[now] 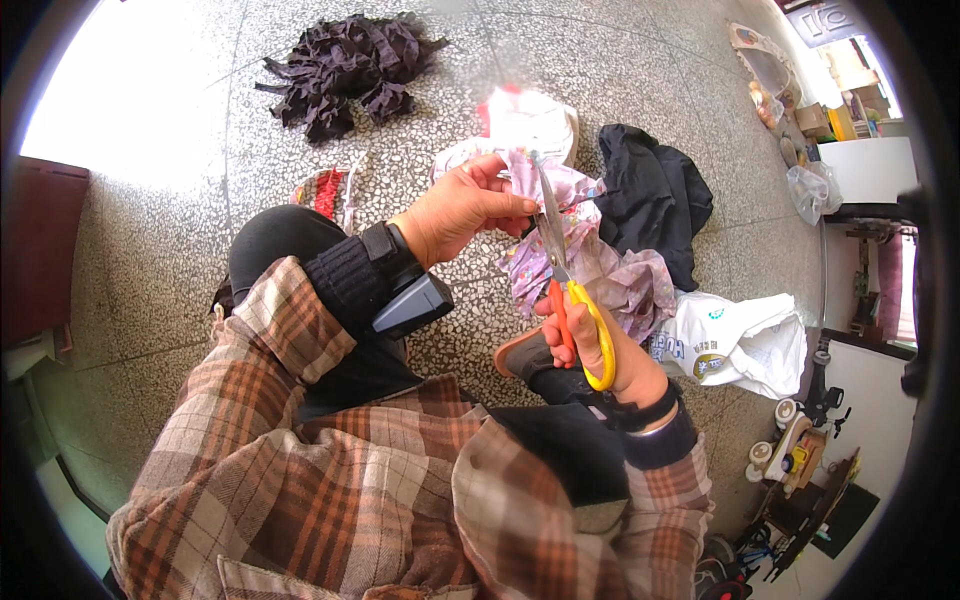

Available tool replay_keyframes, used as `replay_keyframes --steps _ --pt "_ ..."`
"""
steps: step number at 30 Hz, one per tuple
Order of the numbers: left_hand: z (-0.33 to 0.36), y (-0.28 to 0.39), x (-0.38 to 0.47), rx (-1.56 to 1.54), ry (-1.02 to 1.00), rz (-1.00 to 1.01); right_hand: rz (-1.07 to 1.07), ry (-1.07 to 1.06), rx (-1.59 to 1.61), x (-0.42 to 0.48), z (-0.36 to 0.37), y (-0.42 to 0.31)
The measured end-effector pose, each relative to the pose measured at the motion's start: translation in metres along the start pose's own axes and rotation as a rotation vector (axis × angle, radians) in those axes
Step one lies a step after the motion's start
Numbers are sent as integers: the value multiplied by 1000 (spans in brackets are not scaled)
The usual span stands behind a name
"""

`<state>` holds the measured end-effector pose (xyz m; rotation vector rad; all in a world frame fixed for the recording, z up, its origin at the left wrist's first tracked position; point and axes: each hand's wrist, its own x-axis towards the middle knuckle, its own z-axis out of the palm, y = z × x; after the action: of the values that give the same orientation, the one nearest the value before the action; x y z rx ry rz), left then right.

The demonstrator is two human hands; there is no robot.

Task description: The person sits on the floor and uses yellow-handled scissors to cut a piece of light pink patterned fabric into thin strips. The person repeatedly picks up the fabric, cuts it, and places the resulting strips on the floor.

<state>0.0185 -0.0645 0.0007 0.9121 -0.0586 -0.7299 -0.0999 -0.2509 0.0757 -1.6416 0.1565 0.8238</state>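
My left hand (469,202) pinches the edge of a pink patterned cloth (525,172) between thumb and fingers. In my right hand (592,337) is a pair of scissors (556,247) with one orange and one yellow handle loop. Their blades point away from me and lie against the cloth beside my left thumb; whether they are parted I cannot tell. Below the blades hangs more crumpled pink and lilac printed fabric (630,281). A white cloth with red parts (534,124) lies just beyond my left hand, partly washed out by glare.
A heap of dark cloth strips (349,71) lies on the speckled floor at far left. Right of the pink fabric are a black cloth (652,199) and a white printed plastic bag (739,341). Red and white scraps (328,191) lie near my left knee. A ride-on toy (787,450) stands at right.
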Motion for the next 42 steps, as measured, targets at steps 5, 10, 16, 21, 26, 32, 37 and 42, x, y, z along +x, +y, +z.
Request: replay_keyframes --steps 5,10,16,21,26,32,37,42 --pt "-2 -4 0 19 7 12 26 2 -3 4 3 2" --pt "-5 -8 1 51 5 27 83 15 51 3 5 2" --pt "-5 -9 2 61 30 3 116 16 37 3 6 1" --pt "-5 -12 0 55 71 -30 74 30 -92 10 7 11" --pt "-5 -16 1 79 56 -41 118 11 -69 16 5 25" --pt "0 -18 4 56 79 -36 143 -28 -17 19 0 28" --pt "-1 -18 5 64 89 -48 107 5 -93 14 2 17" --pt "-7 -22 7 49 92 -17 -10 80 -262 14 8 14"
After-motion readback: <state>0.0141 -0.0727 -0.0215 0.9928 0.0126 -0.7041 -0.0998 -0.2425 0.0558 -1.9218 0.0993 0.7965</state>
